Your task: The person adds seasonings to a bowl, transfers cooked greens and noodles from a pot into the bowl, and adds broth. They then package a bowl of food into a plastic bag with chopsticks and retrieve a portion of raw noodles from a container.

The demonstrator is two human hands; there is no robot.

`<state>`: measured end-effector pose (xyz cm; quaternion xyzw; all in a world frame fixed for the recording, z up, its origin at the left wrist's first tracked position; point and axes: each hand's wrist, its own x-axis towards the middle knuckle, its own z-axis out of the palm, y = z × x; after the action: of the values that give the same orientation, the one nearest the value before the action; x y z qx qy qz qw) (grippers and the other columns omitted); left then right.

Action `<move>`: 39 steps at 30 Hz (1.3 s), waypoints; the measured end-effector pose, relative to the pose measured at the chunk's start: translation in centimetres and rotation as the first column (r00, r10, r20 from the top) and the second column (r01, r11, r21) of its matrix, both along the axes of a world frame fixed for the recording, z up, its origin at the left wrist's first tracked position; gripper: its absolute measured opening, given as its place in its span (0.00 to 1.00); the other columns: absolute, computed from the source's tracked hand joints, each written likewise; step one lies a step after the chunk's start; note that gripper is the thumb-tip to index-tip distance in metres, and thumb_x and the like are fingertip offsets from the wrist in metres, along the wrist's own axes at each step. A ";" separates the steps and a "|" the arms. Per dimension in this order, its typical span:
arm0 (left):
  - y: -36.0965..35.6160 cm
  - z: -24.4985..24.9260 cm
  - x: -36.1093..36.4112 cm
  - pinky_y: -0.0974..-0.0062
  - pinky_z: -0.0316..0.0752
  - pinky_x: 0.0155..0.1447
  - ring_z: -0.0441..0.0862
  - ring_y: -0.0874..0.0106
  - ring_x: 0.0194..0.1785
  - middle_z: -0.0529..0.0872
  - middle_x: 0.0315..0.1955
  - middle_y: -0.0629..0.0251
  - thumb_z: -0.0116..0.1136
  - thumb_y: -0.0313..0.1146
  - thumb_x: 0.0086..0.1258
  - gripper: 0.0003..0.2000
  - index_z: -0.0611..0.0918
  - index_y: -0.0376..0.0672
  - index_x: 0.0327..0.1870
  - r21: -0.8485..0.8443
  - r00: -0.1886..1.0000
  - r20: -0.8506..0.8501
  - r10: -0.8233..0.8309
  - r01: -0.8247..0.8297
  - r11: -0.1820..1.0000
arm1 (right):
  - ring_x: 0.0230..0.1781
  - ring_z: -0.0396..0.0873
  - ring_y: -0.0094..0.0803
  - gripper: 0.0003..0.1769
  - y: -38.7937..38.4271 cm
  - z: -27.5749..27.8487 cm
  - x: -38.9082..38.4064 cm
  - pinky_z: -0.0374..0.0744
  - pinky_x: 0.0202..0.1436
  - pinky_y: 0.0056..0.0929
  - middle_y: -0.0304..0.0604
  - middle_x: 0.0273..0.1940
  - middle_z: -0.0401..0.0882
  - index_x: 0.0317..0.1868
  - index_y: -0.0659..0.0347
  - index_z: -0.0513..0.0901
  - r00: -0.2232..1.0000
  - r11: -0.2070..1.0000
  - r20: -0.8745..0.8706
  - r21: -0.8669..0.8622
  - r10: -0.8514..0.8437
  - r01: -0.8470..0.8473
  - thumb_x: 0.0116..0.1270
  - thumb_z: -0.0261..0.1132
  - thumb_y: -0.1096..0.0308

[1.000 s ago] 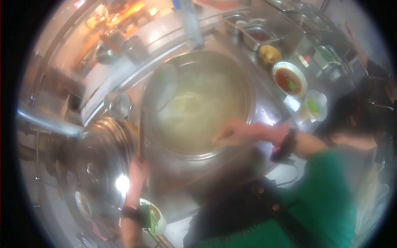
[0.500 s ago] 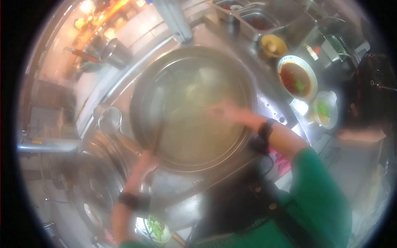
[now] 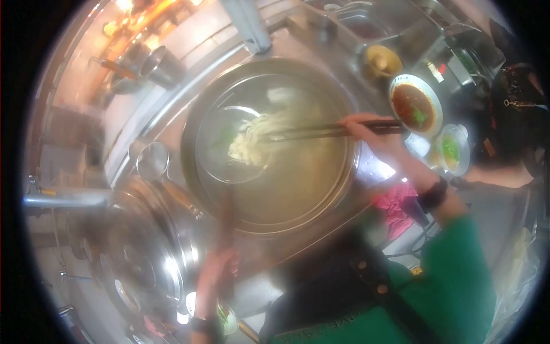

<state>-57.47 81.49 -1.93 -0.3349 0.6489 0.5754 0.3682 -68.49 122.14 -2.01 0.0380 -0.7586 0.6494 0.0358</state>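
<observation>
A large steel pot of cloudy, steaming water sits in front of me. My left hand, below the pot's near rim, is wrapped round the wooden handle of a wide round strainer. A clump of pale noodles lies over the strainer's head. My right hand, at the pot's right rim, grips a pair of long chopsticks. Their tips reach into the noodles. Steam blurs the strainer's mesh and part of its handle.
On the right are a bowl of red sauce with greens, a bowl of chopped greens, a yellow bowl and a pink cloth. A small ladle and stacked steel lids lie left. Another person's forearm shows at right.
My right hand has moved from over the pot to its right rim, and the chopsticks now show clearly. My left hand has drawn toward me and right. Noodles on the strainer have come into sight.
</observation>
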 end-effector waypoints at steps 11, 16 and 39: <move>1.2 -6.8 -6.4 0.78 0.68 0.21 0.72 0.77 0.18 0.74 0.17 0.68 0.52 0.30 0.59 0.06 0.74 0.36 0.31 -0.117 0.953 -0.034 -0.301 0.296 0.948 | 0.25 0.72 0.16 0.08 -4.1 -5.9 -3.2 0.72 0.30 0.17 0.35 0.26 0.79 0.36 0.63 0.80 0.988 0.944 0.085 -0.295 -0.130 0.150 0.59 0.61 0.68; 2.7 -4.9 -3.6 0.80 0.65 0.21 0.69 0.80 0.17 0.72 0.17 0.72 0.52 0.33 0.60 0.10 0.74 0.37 0.37 0.124 0.983 -0.054 -0.177 0.182 0.975 | 0.27 0.73 0.16 0.08 -2.5 -2.2 -2.4 0.72 0.33 0.17 0.33 0.28 0.79 0.36 0.63 0.80 0.989 0.983 0.090 -0.130 -0.115 0.126 0.60 0.61 0.68; 2.0 -3.8 -5.1 0.78 0.68 0.18 0.72 0.76 0.15 0.74 0.16 0.67 0.54 0.30 0.59 0.07 0.73 0.36 0.28 -0.115 0.976 -0.146 -0.163 0.147 0.982 | 0.20 0.77 0.22 0.09 0.1 1.7 -7.8 0.74 0.25 0.21 0.38 0.22 0.78 0.29 0.66 0.79 0.993 0.992 0.100 0.111 0.054 -0.065 0.55 0.62 0.67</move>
<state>-62.53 83.44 -5.77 -0.2559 0.7288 0.5347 0.3426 -76.29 122.20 -0.35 0.0309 -0.7939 0.6068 -0.0227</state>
